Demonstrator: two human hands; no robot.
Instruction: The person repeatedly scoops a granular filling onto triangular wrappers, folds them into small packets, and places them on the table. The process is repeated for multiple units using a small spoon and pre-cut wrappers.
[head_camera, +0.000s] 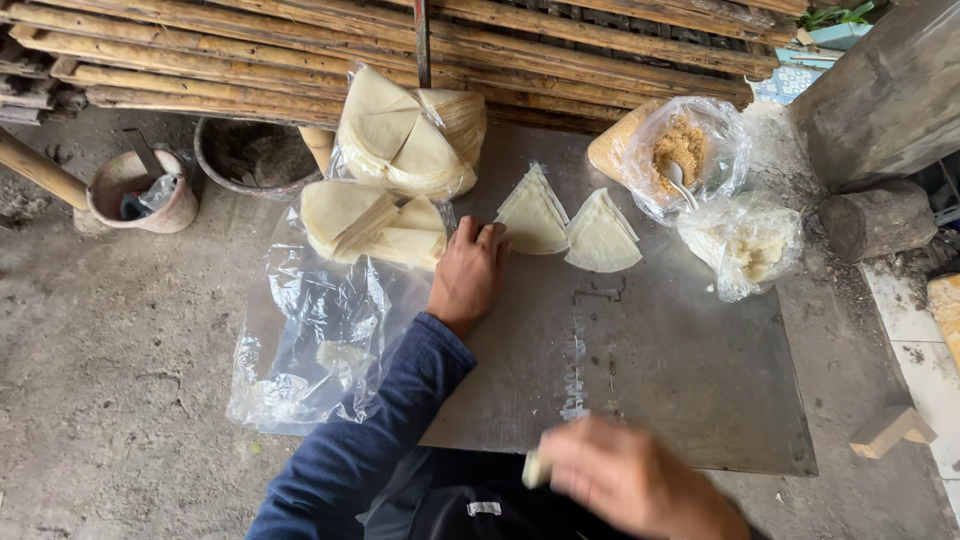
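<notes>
My left hand (468, 272) lies flat on a grey metal sheet (660, 370), its fingertips touching the left one of two fanned stacks of pale triangular wrappers (533, 215); the other stack (602, 235) sits just right of it. My right hand (625, 475) is blurred near the sheet's front edge, fingers closed on a small pale folded piece (536, 469). Left of my left hand, more folded wrappers (372, 222) rest on clear plastic, and a full bag of them (412, 135) stands behind.
A clear bag of brown crumbly filling with a spoon (683, 155) and a second bag of pale filling (745, 245) sit at the sheet's far right. Bamboo poles (300, 50) run along the back. A clay pot (140, 190), a dark basin (252, 153), a log (878, 218) and a wood block (888, 430) lie around.
</notes>
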